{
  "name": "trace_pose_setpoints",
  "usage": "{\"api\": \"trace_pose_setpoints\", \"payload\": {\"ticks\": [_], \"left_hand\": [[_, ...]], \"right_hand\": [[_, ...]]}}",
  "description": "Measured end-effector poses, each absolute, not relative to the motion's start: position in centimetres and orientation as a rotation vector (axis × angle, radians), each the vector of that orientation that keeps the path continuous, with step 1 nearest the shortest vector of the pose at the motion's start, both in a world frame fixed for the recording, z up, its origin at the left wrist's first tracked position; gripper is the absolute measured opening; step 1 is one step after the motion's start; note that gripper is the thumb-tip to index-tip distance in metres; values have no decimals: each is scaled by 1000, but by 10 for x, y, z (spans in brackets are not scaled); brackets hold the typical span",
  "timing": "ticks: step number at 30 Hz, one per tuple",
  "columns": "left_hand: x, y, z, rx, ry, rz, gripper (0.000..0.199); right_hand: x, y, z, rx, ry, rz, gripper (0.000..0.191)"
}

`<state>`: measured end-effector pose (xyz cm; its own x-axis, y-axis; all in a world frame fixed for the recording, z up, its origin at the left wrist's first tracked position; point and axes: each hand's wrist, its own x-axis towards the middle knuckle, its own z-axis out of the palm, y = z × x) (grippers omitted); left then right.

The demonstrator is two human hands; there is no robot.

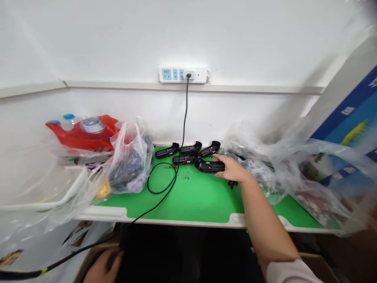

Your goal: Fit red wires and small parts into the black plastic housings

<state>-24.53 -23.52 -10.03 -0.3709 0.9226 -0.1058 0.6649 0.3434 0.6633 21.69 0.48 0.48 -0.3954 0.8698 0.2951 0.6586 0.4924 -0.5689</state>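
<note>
My right hand reaches over the green table mat, its fingers closed on the right end of a black plastic housing with a rounded head and red wires. Behind and to the left lie several similar black housings, some with red wires showing. A small black part sits just below my right hand. Low at the left, under the table edge, my left hand is curled beside a cardboard edge. Whatever lies between its fingers is dark and hidden.
A black cable drops from the wall power strip, loops on the mat and hangs over the front edge. Knotted plastic bag, red bag and clear tray crowd the left. Clear plastic wrapping covers the right.
</note>
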Motion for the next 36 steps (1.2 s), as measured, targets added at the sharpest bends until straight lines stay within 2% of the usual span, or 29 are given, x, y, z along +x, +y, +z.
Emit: {"api": "trace_pose_setpoints", "payload": {"ticks": [4, 6, 10, 13, 19, 26, 36], "left_hand": [[-136, -199, -47, 1690, 1398, 639, 25], [-81, -174, -26, 1667, 1109, 773, 26], [-1, -84, -2, 1268, 948, 1247, 50], [31, -14, 4, 1068, 847, 1414, 52], [41, 28, -4, 800, 761, 1499, 43], [20, 22, 9, 780, 662, 1212, 34], [20, 15, 11, 773, 561, 1032, 35]], "right_hand": [[215, 1, 13, -1165, -1940, 423, 78], [206, 0, 14, -1088, -1822, 353, 77], [181, -2, 12, -1018, -1726, 192, 74], [167, -5, 9, -1048, -1794, 128, 71], [162, 1, 1, -1084, -1846, 266, 80], [202, 23, 1, -1292, -1217, 680, 42], [250, 11, 12, -1807, -2106, 640, 19]]}}
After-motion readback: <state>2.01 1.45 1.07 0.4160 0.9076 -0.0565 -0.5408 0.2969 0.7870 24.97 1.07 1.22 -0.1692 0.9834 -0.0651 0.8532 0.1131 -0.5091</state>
